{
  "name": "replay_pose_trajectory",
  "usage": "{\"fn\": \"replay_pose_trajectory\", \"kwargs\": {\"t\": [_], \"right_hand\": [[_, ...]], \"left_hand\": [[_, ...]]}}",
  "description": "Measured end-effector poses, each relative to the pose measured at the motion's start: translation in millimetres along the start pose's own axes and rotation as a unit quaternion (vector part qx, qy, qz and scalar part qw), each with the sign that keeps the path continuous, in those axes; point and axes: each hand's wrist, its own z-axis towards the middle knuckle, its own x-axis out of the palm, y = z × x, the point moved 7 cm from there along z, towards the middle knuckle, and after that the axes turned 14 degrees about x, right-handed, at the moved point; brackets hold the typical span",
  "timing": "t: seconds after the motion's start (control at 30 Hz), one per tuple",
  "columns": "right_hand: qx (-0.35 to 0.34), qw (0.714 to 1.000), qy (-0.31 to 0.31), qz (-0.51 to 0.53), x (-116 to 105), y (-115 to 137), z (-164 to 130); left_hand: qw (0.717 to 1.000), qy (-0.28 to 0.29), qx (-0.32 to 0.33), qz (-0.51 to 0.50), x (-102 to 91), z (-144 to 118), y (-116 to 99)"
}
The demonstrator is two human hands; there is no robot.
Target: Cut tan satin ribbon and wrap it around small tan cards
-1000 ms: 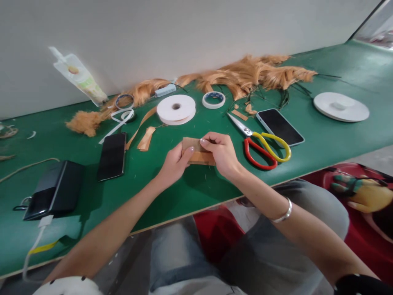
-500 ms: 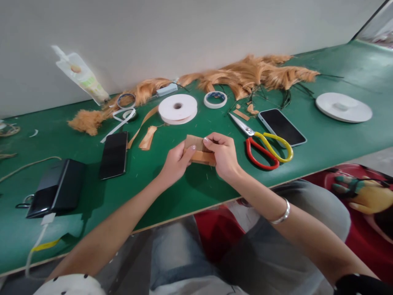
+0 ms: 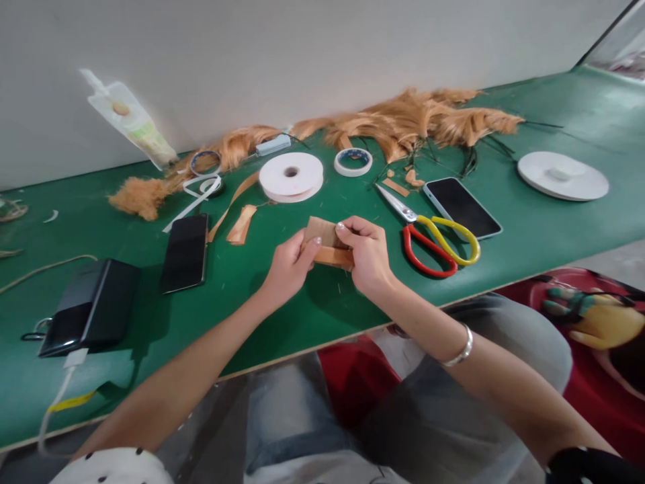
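My left hand (image 3: 287,265) and my right hand (image 3: 367,255) both grip a small folded brown piece (image 3: 323,236), a strip of ginger hair weft wrapped in brown backing, held just above the green table (image 3: 312,316). The left fingers pinch its left end, and the right fingers fold over its right end. A silver bangle sits on my right wrist. Red and yellow handled scissors (image 3: 434,236) lie just right of my right hand.
A white tape roll (image 3: 291,176), a smaller tape ring (image 3: 353,162), ginger hair bundles (image 3: 413,124), two phones (image 3: 185,251) (image 3: 461,207), a black power bank (image 3: 88,308) with cable, a white disc (image 3: 562,175) and a drink pouch (image 3: 128,121) lie around.
Both hands keep hold of the brown piece and shift only slightly; the view moves a little.
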Motion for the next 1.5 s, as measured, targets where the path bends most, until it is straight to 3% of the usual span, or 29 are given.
{"fn": "replay_pose_trajectory", "kwargs": {"t": [0.2,0.93,1.3,1.4,1.5], "right_hand": [[0.032,0.999,-0.010,0.039,-0.2,-2.6,-1.1],[0.043,0.989,-0.027,0.137,1.5,-5.6,0.9],[0.019,0.997,-0.031,0.072,1.1,2.6,2.3],[-0.028,0.998,0.035,-0.051,4.0,19.4,8.8],[-0.029,0.964,0.173,-0.202,14.2,25.2,11.2]], "left_hand": [[1.000,-0.008,0.010,-0.001,0.4,0.8,-2.6],[0.990,-0.038,0.087,0.107,-3.0,1.3,-15.4],[0.986,-0.062,0.090,0.126,-4.7,-0.5,-15.6],[0.991,-0.061,0.070,0.099,-6.7,-1.4,-10.9],[0.995,-0.017,0.055,0.078,-3.0,-0.4,-8.5]]}}
